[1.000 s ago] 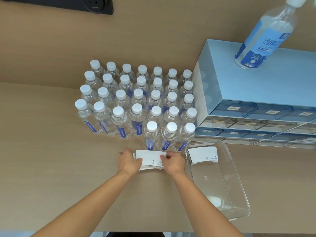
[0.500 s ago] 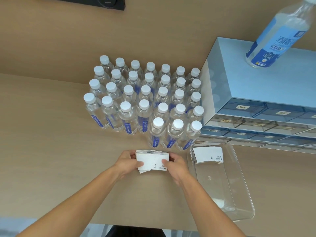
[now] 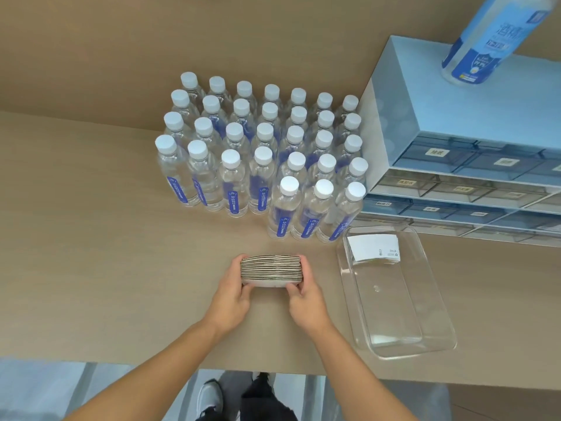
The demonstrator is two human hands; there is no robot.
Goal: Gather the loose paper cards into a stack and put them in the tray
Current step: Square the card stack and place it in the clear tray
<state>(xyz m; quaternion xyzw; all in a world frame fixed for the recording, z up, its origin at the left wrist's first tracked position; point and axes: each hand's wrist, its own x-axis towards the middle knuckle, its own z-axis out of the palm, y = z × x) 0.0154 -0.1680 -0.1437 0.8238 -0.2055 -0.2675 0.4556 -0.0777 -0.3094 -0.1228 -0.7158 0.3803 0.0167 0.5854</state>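
Observation:
A thick stack of paper cards (image 3: 271,268) stands on its edge on the tan table, its layered edges turned up at me. My left hand (image 3: 232,294) presses its left end and my right hand (image 3: 306,296) presses its right end, so both hold the stack between them. To the right lies a clear plastic tray (image 3: 437,344) with its long side running away from me. A second, flat stack of white cards (image 3: 373,249) lies in the tray's far end.
A block of several water bottles (image 3: 261,159) with white caps stands just behind the stack. A blue drawer cabinet (image 3: 455,126) sits at the back right with a large blue-labelled bottle (image 3: 485,41) on top. The table's near edge runs below my forearms.
The cards lay flat and fanned between my hands; now they are squared up and tipped onto their edge. The view has shifted nearer and lower.

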